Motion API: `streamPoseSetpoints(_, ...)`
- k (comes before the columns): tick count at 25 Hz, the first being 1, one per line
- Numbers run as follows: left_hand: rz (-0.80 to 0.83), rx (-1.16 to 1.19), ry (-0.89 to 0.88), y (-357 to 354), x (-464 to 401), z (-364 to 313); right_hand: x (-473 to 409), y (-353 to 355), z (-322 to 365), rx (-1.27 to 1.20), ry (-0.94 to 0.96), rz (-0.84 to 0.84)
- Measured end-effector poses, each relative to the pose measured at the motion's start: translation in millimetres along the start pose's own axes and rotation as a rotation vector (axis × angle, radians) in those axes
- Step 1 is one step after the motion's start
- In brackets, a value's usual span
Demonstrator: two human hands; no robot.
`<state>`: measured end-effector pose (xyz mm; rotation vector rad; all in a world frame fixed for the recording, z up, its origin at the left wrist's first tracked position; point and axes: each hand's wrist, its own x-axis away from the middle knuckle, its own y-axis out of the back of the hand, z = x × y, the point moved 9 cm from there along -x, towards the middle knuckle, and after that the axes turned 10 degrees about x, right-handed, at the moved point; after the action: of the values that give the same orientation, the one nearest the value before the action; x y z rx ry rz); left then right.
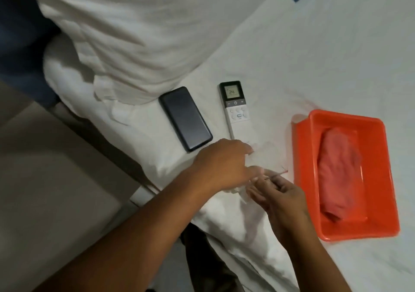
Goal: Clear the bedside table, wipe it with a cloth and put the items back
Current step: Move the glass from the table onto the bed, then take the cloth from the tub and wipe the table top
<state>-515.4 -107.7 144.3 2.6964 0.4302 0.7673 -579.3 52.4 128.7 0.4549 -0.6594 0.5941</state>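
Observation:
On the white bed sheet lie a dark phone (pixel 186 119) and a white air-conditioner remote (pixel 235 107) showing 24. To their right an orange tray (pixel 303 157) holds a folded pink cloth (pixel 336 175). Between the remote and the tray sits a see-through item (pixel 269 157), too blurred to identify. My left hand (pixel 224 163) grips its near left edge between thumb and fingers. My right hand (pixel 280 199) pinches a thin reddish part of it from below. The bedside table is not in view.
A large white pillow (pixel 139 33) lies behind the phone, and a second pillow (pixel 65 67) sits at the bed's left edge. The beige floor (pixel 56 168) is at the left. The bed sheet extends to the right beyond the tray.

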Motion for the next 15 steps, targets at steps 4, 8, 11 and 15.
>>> streamPoseSetpoints(4, 0.066, -0.136, 0.076, -16, -13, -3, -2, 4, -21, 0.008, -0.106, 0.002)
streamPoseSetpoints(8, 0.034, -0.096, 0.140, -12, -11, 1, -3, 5, -22, 0.006, -0.136, 0.013)
streamPoseSetpoints(11, -0.044, -0.175, 0.107, -10, -6, -16, 5, 22, -12, 0.011, -0.155, -0.006)
streamPoseSetpoints(15, -0.192, -0.182, -0.166, -18, -24, -93, 11, 99, 23, 0.131, 0.033, -0.312)
